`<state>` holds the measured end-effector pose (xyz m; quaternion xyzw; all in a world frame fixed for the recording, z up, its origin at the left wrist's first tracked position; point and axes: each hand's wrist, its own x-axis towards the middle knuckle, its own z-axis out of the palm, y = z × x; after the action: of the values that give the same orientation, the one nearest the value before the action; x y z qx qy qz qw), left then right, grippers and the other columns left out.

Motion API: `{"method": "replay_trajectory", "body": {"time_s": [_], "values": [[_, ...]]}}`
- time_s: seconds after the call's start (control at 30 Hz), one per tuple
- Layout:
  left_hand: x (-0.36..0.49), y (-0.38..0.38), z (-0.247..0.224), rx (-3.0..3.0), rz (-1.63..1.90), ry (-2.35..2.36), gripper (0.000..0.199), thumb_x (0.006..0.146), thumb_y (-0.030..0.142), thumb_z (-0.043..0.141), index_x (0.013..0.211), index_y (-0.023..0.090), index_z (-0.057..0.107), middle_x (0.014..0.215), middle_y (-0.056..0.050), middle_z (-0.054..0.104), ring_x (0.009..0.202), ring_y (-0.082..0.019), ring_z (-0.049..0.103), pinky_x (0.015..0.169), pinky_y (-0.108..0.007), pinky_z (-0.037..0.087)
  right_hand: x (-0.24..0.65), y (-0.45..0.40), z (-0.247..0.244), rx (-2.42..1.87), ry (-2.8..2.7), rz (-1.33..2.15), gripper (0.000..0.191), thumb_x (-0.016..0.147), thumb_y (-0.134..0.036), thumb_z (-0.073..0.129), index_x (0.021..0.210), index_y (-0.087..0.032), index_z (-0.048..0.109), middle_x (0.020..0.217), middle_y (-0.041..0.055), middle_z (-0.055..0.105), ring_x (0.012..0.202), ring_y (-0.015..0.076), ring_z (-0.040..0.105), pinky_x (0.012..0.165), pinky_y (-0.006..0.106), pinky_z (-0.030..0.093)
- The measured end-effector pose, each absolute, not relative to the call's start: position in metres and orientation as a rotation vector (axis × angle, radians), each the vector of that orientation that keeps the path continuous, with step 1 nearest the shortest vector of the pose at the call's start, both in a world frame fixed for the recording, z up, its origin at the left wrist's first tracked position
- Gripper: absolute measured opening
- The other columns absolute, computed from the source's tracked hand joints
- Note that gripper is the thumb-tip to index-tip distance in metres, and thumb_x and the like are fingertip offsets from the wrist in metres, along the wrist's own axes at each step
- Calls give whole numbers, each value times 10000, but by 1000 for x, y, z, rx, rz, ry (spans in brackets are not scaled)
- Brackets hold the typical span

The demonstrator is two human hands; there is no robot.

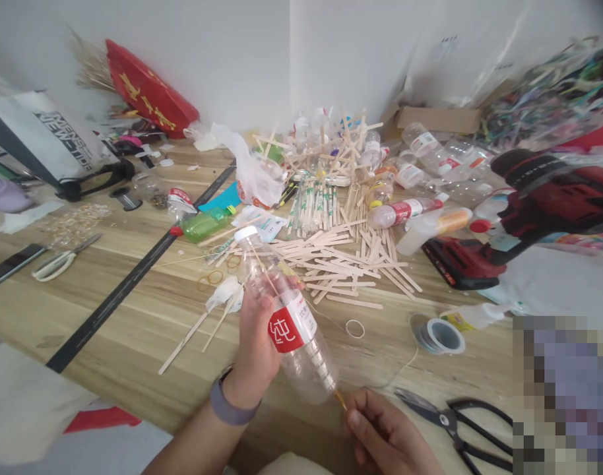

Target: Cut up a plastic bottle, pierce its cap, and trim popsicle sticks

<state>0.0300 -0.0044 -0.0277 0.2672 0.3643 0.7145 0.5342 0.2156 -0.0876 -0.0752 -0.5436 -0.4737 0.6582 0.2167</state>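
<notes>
My left hand (259,336) is wrapped round a clear plastic bottle (321,353) with a red and white label and a white cap. The bottle tilts, its cap up and away from me and its base toward my right hand. Inside the upper part a thin wooden stick shows through the plastic. At the base, my right hand (375,425) pinches the end of a thin orange-yellow strand (340,398), perhaps a rubber band. Where the strand joins the bottle is too small to tell. Large black-handled scissors (450,422) lie just right of that hand.
Craft sticks (331,264) lie piled beyond the bottle. A red cordless drill (499,244), a wire spool (443,335) and a glue bottle (474,316) are on the right. Plastic bottles (405,211) crowd the back. White-handled scissors (59,260) and a phone (9,264) lie left.
</notes>
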Motion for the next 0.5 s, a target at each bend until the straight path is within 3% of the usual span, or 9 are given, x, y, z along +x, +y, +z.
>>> {"method": "replay_trajectory", "body": {"time_s": [0.17, 0.33, 0.5], "values": [[31, -4, -27, 638, 1703, 866, 368, 763, 504, 697, 982, 213, 639, 980, -55, 736, 913, -246, 694, 757, -335, 526, 212, -92, -84, -1550, -1251, 1894, 763, 741, -912, 310, 749, -196, 573, 548, 22, 553, 457, 127, 464, 469, 248, 337], [31, -6, -27, 648, 1697, 869, 364, 775, 497, 689, 990, 207, 642, 983, -55, 733, 864, -216, 685, 743, -317, 524, 213, -95, -84, -1487, -1172, 1817, 615, 716, -816, 564, 807, -208, 527, 602, -25, 529, 516, 111, 469, 488, 217, 331], [32, -5, -26, 650, 1706, 844, 360, 769, 499, 701, 989, 225, 626, 967, -47, 736, 837, -214, 685, 689, -311, 527, 220, -89, -78, -1464, -1350, 1868, 671, 768, -843, 452, 723, -182, 560, 591, 17, 556, 551, 120, 468, 542, 233, 353]]}}
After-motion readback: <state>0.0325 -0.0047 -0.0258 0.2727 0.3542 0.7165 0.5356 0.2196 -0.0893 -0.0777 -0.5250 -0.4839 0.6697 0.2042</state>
